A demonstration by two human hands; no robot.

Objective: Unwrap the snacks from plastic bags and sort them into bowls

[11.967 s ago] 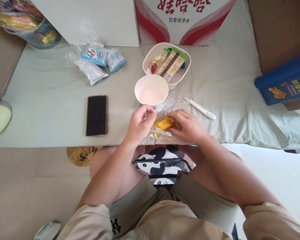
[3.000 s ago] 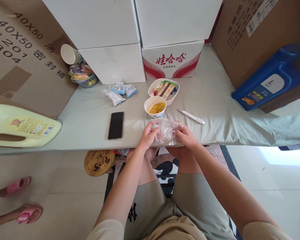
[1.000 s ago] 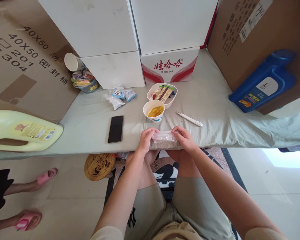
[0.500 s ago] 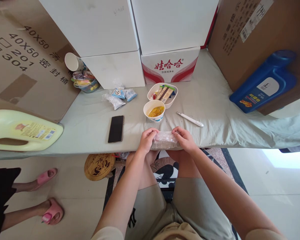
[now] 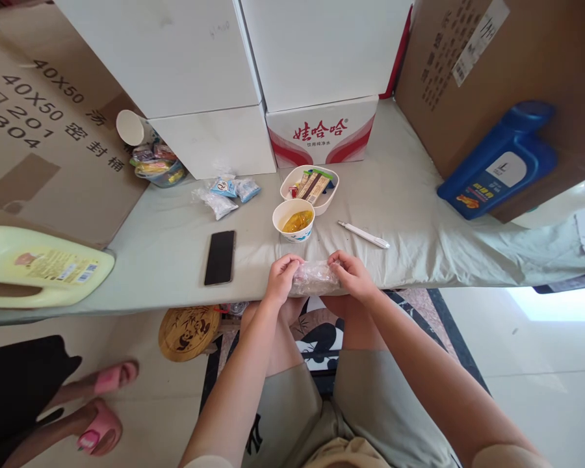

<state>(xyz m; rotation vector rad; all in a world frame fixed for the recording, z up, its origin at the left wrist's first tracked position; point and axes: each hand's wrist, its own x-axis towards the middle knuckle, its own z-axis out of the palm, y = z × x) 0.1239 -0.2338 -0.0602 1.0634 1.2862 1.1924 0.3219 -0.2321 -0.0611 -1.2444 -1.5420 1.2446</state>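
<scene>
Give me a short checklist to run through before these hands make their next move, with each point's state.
1. Left hand has a grip on the plastic: ok.
2. Right hand grips it too: ok.
3. One hand free: not ok, both hold the plastic.
4. Plastic free of tears: cannot tell, it is crumpled.
5. Cup upright, yellow item inside: ok.
6. Phone apart from both hands: ok.
</scene>
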